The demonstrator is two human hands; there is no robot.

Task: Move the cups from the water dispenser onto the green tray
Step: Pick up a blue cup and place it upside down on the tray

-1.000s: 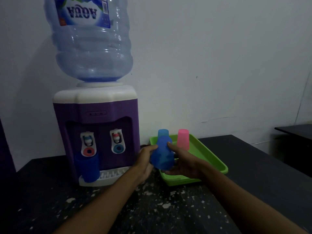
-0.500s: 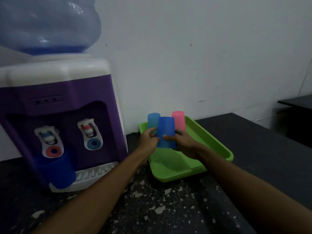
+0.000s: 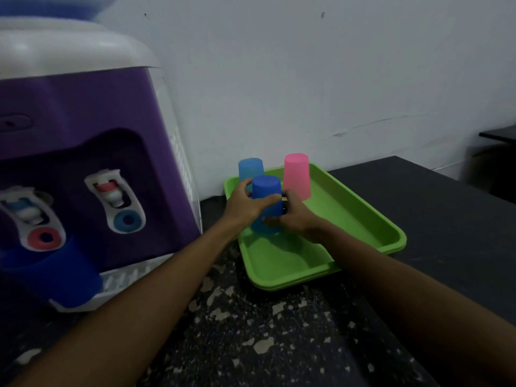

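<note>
A dark blue cup [image 3: 265, 188] stands upside down on the green tray [image 3: 360, 222], near its left side. My left hand [image 3: 245, 203] wraps it from the left and my right hand [image 3: 293, 215] from the right. Behind it on the tray stand a light blue cup [image 3: 250, 169] and a pink cup [image 3: 297, 174], both upside down. Another dark blue cup [image 3: 60, 277] stands upright under the left tap of the purple water dispenser [image 3: 83, 113].
The dispenser's white drip grate [image 3: 131, 275] sits at its foot on the dark speckled counter [image 3: 251, 331]. A white wall runs behind. A dark table edge [image 3: 499, 134] shows at the far right.
Both hands have lowered the dark blue cup, upside down, onto the tray's floor. The view has moved closer and to the right.
</note>
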